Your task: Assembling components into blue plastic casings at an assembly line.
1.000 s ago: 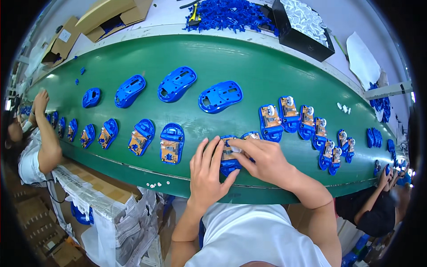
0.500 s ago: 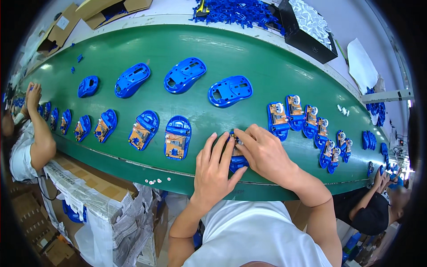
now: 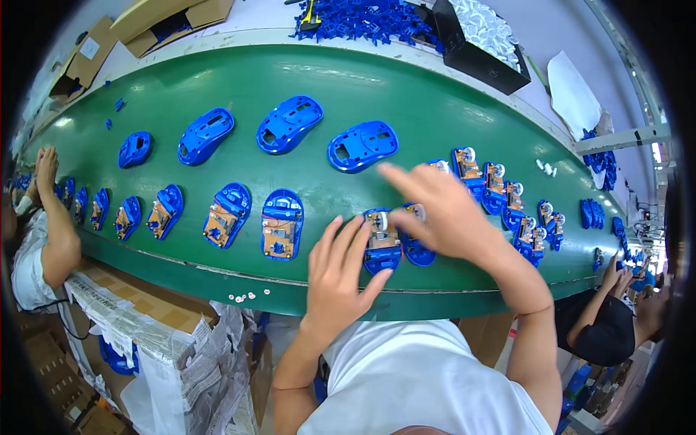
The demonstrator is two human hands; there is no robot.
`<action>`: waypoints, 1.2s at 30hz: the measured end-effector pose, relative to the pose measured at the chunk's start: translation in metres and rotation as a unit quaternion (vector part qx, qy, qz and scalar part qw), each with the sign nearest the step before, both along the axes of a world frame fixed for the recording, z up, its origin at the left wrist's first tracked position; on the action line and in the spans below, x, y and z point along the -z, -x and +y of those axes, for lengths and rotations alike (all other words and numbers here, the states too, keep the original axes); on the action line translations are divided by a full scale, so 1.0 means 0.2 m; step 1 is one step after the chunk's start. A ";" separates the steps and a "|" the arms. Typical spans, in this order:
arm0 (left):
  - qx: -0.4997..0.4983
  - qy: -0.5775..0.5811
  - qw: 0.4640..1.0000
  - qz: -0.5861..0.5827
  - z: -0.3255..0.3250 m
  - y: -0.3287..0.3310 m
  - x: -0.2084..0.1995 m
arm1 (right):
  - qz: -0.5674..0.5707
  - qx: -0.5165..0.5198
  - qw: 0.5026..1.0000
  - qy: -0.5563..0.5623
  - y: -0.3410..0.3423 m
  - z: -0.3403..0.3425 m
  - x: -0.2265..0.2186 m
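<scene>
The left hand (image 3: 335,270) is fairly wide, fingers loosely spread, their tips at the left edge of one blue mouse base (image 3: 383,259) and the thumb at its near end; the right hand (image 3: 446,212) is raised and blurred above a second base (image 3: 419,255), index finger stretched to the left, and I cannot tell whether it holds anything. The first base lies on the green desk (image 3: 326,80), just in front of the person, with a brown circuit board and one white wheel (image 3: 379,220) toward its far end. It looks light, stiff and rather slick, so it should slide easily; its board seems the fragile part, and the smooth side rims the safest place to take hold. To the left runs a row of at least seven bases with boards (image 3: 281,226), the farthest too small to count; beyond them lie four bare blue shells (image 3: 362,146). On the right is a cluster of about eight wheeled bases (image 3: 467,165), one partly hidden by the right hand, then three or four loose white pieces (image 3: 546,168). Past the far edge are one blue heap (image 3: 362,20) and one black box (image 3: 478,61) of white parts; one co-worker sits at each side
</scene>
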State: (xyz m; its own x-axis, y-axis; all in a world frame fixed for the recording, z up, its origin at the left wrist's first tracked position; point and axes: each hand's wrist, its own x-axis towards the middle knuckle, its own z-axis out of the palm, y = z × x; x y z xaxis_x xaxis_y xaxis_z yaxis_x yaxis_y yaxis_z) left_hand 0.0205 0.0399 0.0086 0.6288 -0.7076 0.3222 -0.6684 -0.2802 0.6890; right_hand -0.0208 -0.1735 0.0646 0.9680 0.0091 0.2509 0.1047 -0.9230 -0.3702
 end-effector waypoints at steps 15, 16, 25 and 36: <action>-0.158 -0.079 0.983 -0.058 0.16 -0.20 0.01 | 0.112 0.563 0.819 -0.012 0.92 -1.47 0.28; -0.154 -0.076 0.984 -0.056 0.14 -0.19 0.01 | 0.112 0.564 0.818 -0.016 0.86 -1.44 0.31; -0.161 -0.030 0.983 -0.080 0.13 -0.15 -0.03 | 0.033 0.320 0.874 -0.364 0.29 -0.82 0.04; -0.059 0.283 0.683 0.671 -0.04 0.21 -0.17 | -0.146 -0.147 0.950 -0.233 0.12 0.39 -0.01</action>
